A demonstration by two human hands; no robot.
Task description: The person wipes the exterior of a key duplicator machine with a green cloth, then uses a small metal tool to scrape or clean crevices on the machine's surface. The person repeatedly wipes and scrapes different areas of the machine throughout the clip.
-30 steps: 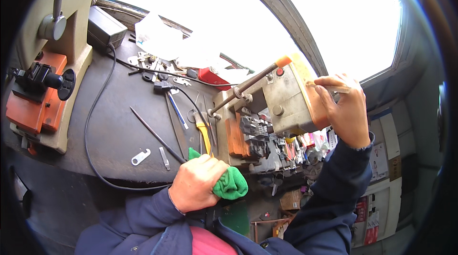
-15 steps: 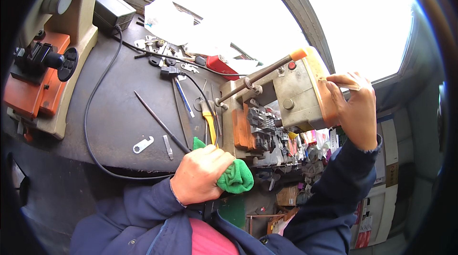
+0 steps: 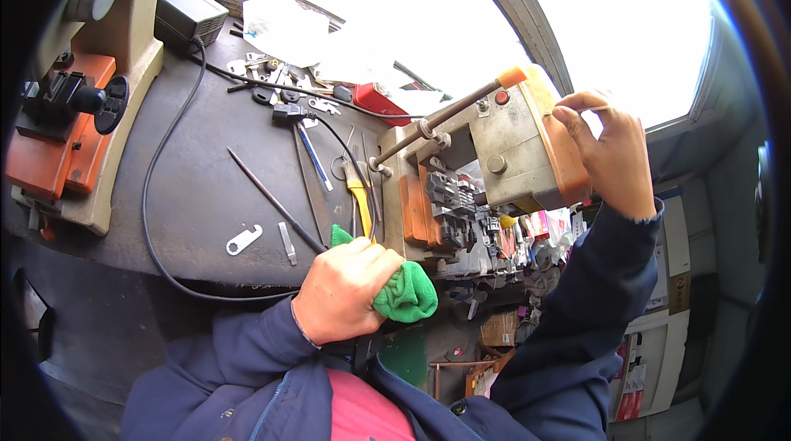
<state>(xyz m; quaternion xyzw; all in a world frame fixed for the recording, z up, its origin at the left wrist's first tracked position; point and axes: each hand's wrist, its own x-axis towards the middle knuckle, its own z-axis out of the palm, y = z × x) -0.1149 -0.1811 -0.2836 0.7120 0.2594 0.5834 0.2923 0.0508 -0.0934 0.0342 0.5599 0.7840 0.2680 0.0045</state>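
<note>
My left hand (image 3: pixel 342 291) is closed around a bunched green cloth (image 3: pixel 406 293) near the front edge of the bench. The cloth bulges out on the right of the fist, and a small corner shows above it. To the right stands a beige and orange key-cutting machine (image 3: pixel 519 152) with a long lever rod (image 3: pixel 453 119) and a red button. At the orange end of its casing, my right hand (image 3: pixel 608 140) has thumb and index finger bent into a pinch against the surface. What lies between those fingertips, if anything, is too small to make out.
A second orange and beige machine (image 3: pixel 78 132) stands at the left. On the dark bench (image 3: pixel 185 218) lie a thin rod (image 3: pixel 268 204), a yellow-handled brush (image 3: pixel 359 198), a flat wrench (image 3: pixel 244 240), loose keys (image 3: pixel 272 78), a red box (image 3: pixel 381 103) and a black cable (image 3: pixel 150 194).
The view has shifted slightly. My right hand's fingers are more bent at the orange casing, and the pale strip by them no longer shows. The left hand keeps the green cloth.
</note>
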